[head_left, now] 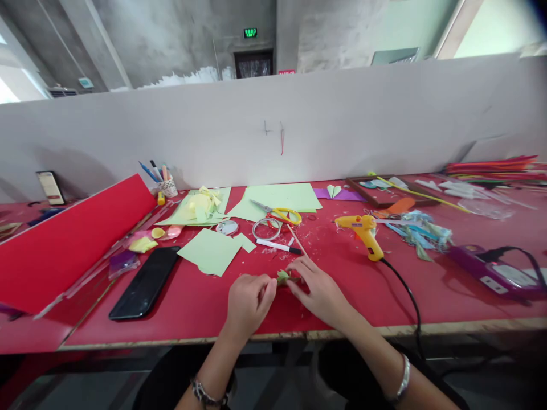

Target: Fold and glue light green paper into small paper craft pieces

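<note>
A small green leafy-looking piece (pixel 282 277) is between my two hands, just above the near part of the red table. My left hand (pixel 251 299) is closed, with thumb and forefinger pressed together at the piece's left end. From the other side, the bent fingers and thumb of my right hand (pixel 318 289) pinch it, and they hide part of it. A thin stick (pixel 298 240) lies just beyond my right fingers. Close by are a white marker with a black cap (pixel 278 246), a roll of clear tape (pixel 266 229) and yellow-handled scissors (pixel 285 215).
To the right lies a yellow glue gun (pixel 361 230), its cord hanging over the table edge, near a purple power strip (pixel 496 270). Cut light green paper (pixel 211 250) and a black phone (pixel 145 283) are at left, beside a large red board (pixel 81 239). A white partition (pixel 213 131) stands behind.
</note>
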The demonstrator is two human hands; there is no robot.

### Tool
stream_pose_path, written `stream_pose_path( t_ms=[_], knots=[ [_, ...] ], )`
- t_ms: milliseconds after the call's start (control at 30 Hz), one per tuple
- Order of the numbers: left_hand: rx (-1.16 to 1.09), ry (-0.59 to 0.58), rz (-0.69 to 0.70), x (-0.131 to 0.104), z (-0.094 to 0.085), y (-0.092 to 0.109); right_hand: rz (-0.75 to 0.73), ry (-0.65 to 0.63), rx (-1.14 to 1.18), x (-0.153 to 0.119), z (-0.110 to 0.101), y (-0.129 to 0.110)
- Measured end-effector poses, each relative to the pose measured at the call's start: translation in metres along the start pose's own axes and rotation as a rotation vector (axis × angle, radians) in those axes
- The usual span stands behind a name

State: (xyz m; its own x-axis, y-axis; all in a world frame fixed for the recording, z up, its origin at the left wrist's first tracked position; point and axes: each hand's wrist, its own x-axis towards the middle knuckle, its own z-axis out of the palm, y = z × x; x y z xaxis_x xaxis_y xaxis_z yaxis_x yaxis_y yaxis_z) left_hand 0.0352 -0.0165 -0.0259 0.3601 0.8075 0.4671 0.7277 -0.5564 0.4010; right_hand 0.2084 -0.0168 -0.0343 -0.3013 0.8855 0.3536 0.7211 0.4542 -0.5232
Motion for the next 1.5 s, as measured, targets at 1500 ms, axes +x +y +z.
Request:
stream_pose_path(
  t_ms=[1500],
  knots=[
    [0.535,-0.186,-0.331,0.013,-0.054,-0.119,-0.122,-0.066,-0.131,-0.004,-0.004,-0.002]
  ],
)
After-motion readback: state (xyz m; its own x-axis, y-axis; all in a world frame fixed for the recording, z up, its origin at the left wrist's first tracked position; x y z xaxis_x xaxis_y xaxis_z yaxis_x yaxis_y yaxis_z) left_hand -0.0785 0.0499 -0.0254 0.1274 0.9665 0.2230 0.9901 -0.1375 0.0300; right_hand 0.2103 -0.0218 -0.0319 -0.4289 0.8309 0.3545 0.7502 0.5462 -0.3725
